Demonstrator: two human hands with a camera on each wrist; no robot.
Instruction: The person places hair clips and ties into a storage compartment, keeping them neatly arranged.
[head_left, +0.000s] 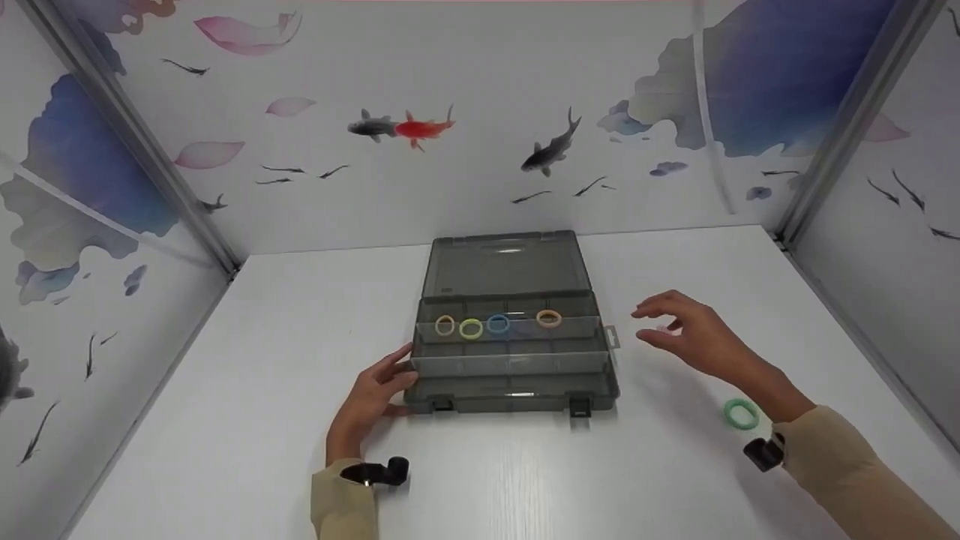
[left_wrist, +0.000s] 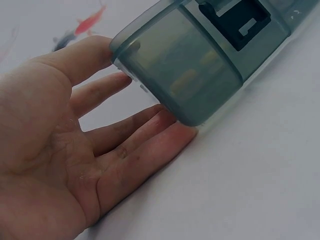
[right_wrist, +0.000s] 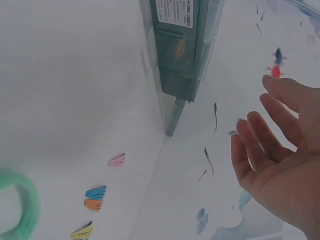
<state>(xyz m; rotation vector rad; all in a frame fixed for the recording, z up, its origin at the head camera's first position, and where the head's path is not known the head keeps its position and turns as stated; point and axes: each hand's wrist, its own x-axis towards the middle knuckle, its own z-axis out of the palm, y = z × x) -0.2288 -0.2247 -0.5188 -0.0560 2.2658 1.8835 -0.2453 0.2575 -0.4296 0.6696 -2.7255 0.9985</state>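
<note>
A dark translucent compartment box [head_left: 510, 405] lies on the table with its lid [head_left: 506, 262] laid back. In its rear row are several rings: a tan ring [head_left: 438, 330], a yellow ring [head_left: 463, 334], a blue ring [head_left: 489, 330] and an orange ring [head_left: 549, 327]. My left hand [head_left: 366, 405] rests its fingertips against the box's left side, fingers extended, as the left wrist view shows at the corner. My right hand [head_left: 701, 341] hovers right of the box, holding nothing, fingers loosely bent. A green ring [head_left: 727, 415] lies near the right wrist.
In the right wrist view, small winged-looking pieces lie on the table: a pink piece [right_wrist: 116, 160], a blue piece [right_wrist: 96, 193], an orange piece [right_wrist: 93, 204] and a yellow piece [right_wrist: 82, 231]. Walls printed with fish and petals [head_left: 480, 60] enclose the white table [head_left: 300, 322].
</note>
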